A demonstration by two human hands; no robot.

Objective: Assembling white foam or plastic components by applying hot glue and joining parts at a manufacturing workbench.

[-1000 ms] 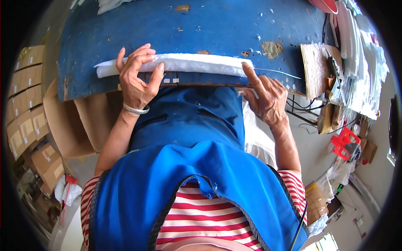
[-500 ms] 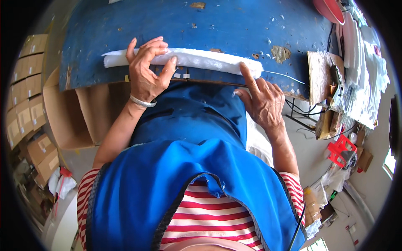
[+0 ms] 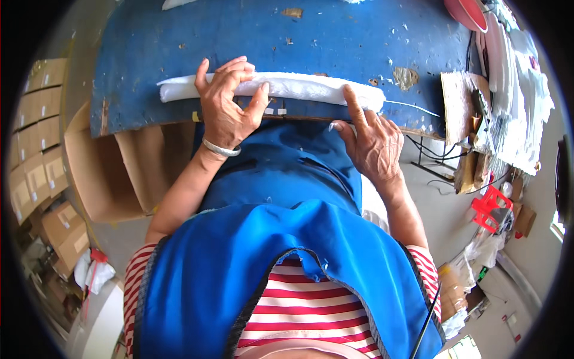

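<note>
A long white roll of soft padding [image 3: 299,88] lies along the near edge of a worn blue table [image 3: 275,36]. My left hand [image 3: 226,107] presses on the roll's left part with spread fingers; a silver bangle sits on its wrist. My right hand [image 3: 372,140] rests at the table edge, its index finger pushing against the roll's right end. I wear a blue apron over a red and white striped shirt, and the apron hides the table's underside.
An open cardboard box [image 3: 119,173] stands on the floor at my left, with stacked cartons [image 3: 36,131] beyond it. White sheets [image 3: 514,78] pile up at the right by a wooden board [image 3: 457,99]. A red plastic stool [image 3: 490,206] stands lower right.
The view has shifted, so the table and roll sit lower in the picture. My left fingers have spread wider over the roll, and my right index finger stays at its right end.
</note>
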